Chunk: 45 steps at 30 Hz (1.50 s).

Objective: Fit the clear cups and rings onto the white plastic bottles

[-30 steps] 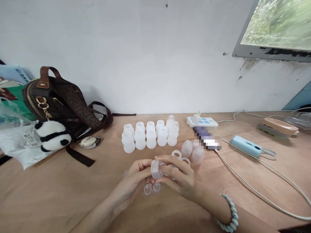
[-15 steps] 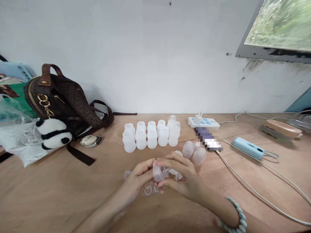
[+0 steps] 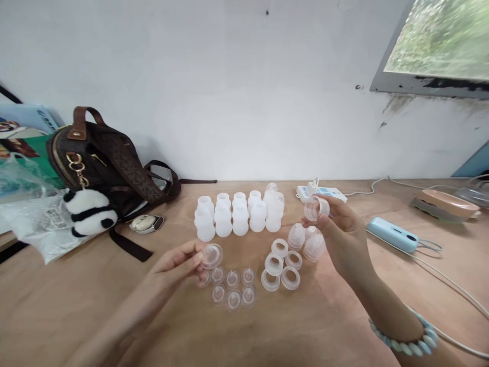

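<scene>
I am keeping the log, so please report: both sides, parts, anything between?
Left fingers holding clear disc. Right fingers holding translucent ring. Between them on table: more discs, loose rings.

Some fingers of the right hand [image 3: 346, 237] are lost behind the ring [image 3: 316, 209] it's pinching, and that hand blocks bits of the power strip [image 3: 323, 191] and 1 clear dome [image 3: 314, 248]. Left hand [image 3: 178, 265] partly covers 1 clear disc [image 3: 205, 279] on the table. Back bottles [image 3: 222, 198] are mostly tucked behind the front bottles [image 3: 223, 223]. Label [image 3: 56, 218] print's too tiny to read, the plastic bag [image 3: 28, 209] runs off the left edge, and the greenery [image 3: 446, 38] outside is just blur.
</scene>
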Tool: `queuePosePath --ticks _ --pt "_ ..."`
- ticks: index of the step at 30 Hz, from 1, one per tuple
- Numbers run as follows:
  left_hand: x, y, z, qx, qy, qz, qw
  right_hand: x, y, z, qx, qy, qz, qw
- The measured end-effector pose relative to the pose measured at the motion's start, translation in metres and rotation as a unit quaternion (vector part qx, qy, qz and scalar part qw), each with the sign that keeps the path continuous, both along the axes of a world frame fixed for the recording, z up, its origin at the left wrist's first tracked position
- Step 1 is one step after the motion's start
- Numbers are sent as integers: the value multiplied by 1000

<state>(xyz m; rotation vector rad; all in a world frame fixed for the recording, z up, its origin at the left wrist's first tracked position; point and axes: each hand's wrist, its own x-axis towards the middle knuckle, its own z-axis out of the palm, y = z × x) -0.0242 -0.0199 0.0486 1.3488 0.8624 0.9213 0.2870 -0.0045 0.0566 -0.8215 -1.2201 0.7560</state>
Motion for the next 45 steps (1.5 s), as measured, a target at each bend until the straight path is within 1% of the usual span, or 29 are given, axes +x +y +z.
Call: queuePosePath --ticks 2,3,4,6,7,8,10,11,13,16,19,21,24,27,28,31,34,37,40,43,45 --pt "-20 5 -8 42 92 35 994 9 1 -1 -10 -52 -23 998" --pt "-28 6 -13 56 129 38 989 12 2 -3 -11 -81 -32 996" --pt "-34 7 -20 63 162 35 984 14 2 -5 -7 -113 -41 993" --pt "-42 6 -35 65 224 -1 972 17 4 -11 7 -186 -67 980" --pt "-44 4 -44 70 257 -18 964 18 5 -13 15 -230 -84 969" --pt "-44 3 -52 81 290 -19 953 19 6 -15 23 -278 -100 955" --pt "-42 -1 -65 118 349 4 930 21 7 -17 42 -368 -124 921" --pt "-41 -2 -69 135 373 19 918 23 6 -18 51 -404 -130 904" --pt "-37 -5 -71 162 415 47 894 25 3 -20 60 -461 -126 876" --pt "-31 -9 -64 171 466 79 864 25 -7 -25 53 -540 -92 835" --pt "-26 -11 -56 152 498 96 848 22 -18 -36 50 -612 -62 787" --pt "-25 -11 -52 145 507 103 843 20 -23 -45 39 -637 -48 769" --pt "-28 -12 -51 152 505 130 840 17 -25 -55 16 -649 -34 760" --pt "-34 -12 -49 156 504 161 834 14 -22 -62 24 -660 -29 751" --pt "-36 -12 -47 155 506 169 832 13 -22 -64 28 -658 -28 752" --pt "-42 -12 -44 166 506 192 824 11 -23 -67 33 -632 -16 774" --pt "-49 -13 -46 189 501 216 817 12 -26 -65 27 -600 -1 800" --pt "-55 -13 -51 200 488 247 813 14 -25 -54 22 -587 -7 809" --pt "-56 -13 -49 213 471 286 807 16 -12 -32 45 -586 -55 807" --pt "-48 -11 -33 232 451 300 808 15 14 -9 63 -577 -117 806" --pt "-38 -8 -19 268 421 299 813 12 35 2 66 -586 -142 795"
